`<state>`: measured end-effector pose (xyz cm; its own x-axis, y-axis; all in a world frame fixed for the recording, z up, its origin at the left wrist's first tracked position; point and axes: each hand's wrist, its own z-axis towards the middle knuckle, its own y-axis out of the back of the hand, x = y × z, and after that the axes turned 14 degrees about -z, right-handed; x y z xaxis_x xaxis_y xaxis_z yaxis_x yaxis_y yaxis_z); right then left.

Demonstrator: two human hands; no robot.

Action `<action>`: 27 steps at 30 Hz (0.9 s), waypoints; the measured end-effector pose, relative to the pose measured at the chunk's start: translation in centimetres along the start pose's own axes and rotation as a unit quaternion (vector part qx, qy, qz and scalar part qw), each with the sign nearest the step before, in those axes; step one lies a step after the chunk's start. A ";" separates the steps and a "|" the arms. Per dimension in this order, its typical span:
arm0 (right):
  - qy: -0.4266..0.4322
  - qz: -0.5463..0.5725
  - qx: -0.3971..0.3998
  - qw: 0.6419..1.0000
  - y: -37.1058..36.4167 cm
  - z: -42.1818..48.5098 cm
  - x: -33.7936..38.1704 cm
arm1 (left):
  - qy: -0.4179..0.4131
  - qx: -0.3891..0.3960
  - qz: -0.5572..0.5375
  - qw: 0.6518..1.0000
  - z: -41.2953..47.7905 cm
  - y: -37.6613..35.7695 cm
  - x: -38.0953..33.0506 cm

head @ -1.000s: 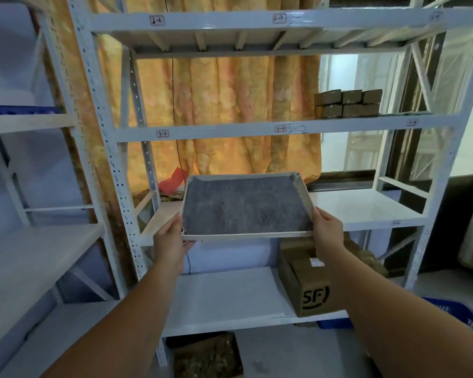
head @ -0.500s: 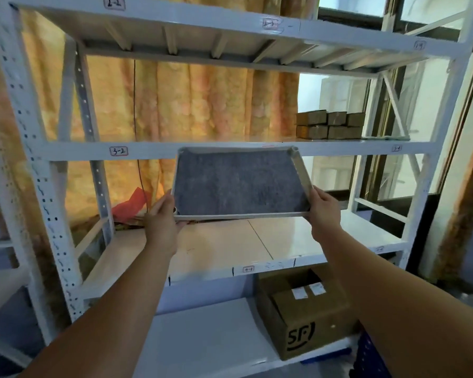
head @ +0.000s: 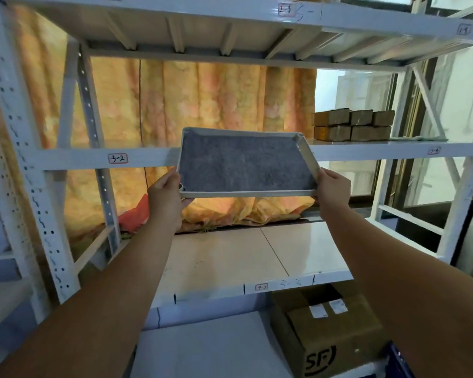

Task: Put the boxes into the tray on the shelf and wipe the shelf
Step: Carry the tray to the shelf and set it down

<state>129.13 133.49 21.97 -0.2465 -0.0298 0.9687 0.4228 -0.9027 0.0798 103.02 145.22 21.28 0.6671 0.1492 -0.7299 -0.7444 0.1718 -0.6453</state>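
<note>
- Both hands hold one tray (head: 307,156) in the air in front of the white rack: the left hand (head: 165,199) grips the tray's near left corner, thumb on the rim and fingers curled beneath, and the right hand (head: 333,190) grips the near right corner in the same way.
- Seen from above, the tray is pale grey, with a low rim and a dark grey, felt-like lining (head: 243,165) covering its floor; its far edge tilts up slightly.
- Relative to the tray, the shelf marked "3-2" (head: 93,159) runs just behind its far edge, at about the same height; whether the tray touches that shelf's front beam cannot be told.
- Right of the tray and beyond it, a stack of small brown boxes (head: 352,124) sits on that same shelf, two layers high, well apart from the tray.
- Below the tray lies a lower white shelf board (head: 257,257), bare on top.
- Further below the tray and to its right, a cardboard carton printed "SF" (head: 328,339) stands on the bottom shelf.
- Behind the tray hangs an orange patterned curtain (head: 202,99).
</note>
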 end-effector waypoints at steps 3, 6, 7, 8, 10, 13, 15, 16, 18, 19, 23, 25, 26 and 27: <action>0.001 0.014 0.008 1.000 -0.5 2.6 -0.2 | -0.010 -0.011 0.000 1.000 0.6 -1.6 1.0; 0.014 0.031 0.023 0.999 -0.6 5.6 -0.3 | -0.026 -0.019 0.011 0.999 1.7 -3.6 2.0; 0.024 0.034 0.026 0.999 -0.6 6.7 -0.4 | -0.035 -0.014 0.020 0.999 2.1 -4.4 2.4; 0.036 0.035 0.029 0.998 -0.7 8.0 -0.5 | -0.044 -0.007 0.027 0.999 2.5 -5.3 2.8; 0.061 0.023 0.034 0.997 -0.7 10.4 -0.4 | -0.061 0.000 0.034 0.998 3.7 -7.1 3.9; 0.082 0.016 0.025 0.996 -0.7 14.1 0.3 | -0.080 -0.014 0.039 0.996 5.3 -10.0 5.3; 0.100 0.003 0.017 0.995 -0.7 16.3 0.8 | -0.082 -0.029 0.034 0.996 6.5 -11.5 6.3; 0.112 -0.011 0.013 0.994 -0.8 17.4 0.9 | -0.077 -0.036 0.028 0.996 7.1 -12.2 6.7; 0.132 -0.033 0.011 0.991 -1.0 19.4 1.0 | -0.054 -0.040 0.016 0.998 8.1 -13.2 7.4; 0.138 -0.039 0.013 0.990 -1.1 20.5 1.1 | -0.038 -0.032 0.014 0.999 8.7 -13.6 7.5; 0.161 -0.068 0.027 0.984 -1.7 24.6 1.8 | -0.010 0.009 0.018 1.000 11.6 -15.2 7.2; 0.180 -0.092 0.031 0.979 -2.4 26.3 2.1 | -0.014 0.015 0.023 1.000 13.0 -16.2 7.1; 0.187 -0.105 0.026 0.976 -2.9 27.1 2.3 | -0.022 0.018 0.031 0.999 13.9 -16.6 7.1; 0.188 -0.110 0.021 0.976 -3.5 27.7 2.6 | -0.035 0.022 0.050 0.998 14.5 -17.0 7.1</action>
<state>151.23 148.44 30.73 -0.6344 0.0000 0.7730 0.3573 -0.8868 0.2932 120.88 157.46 30.34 0.5911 0.2354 -0.7715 -0.8064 0.1948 -0.5584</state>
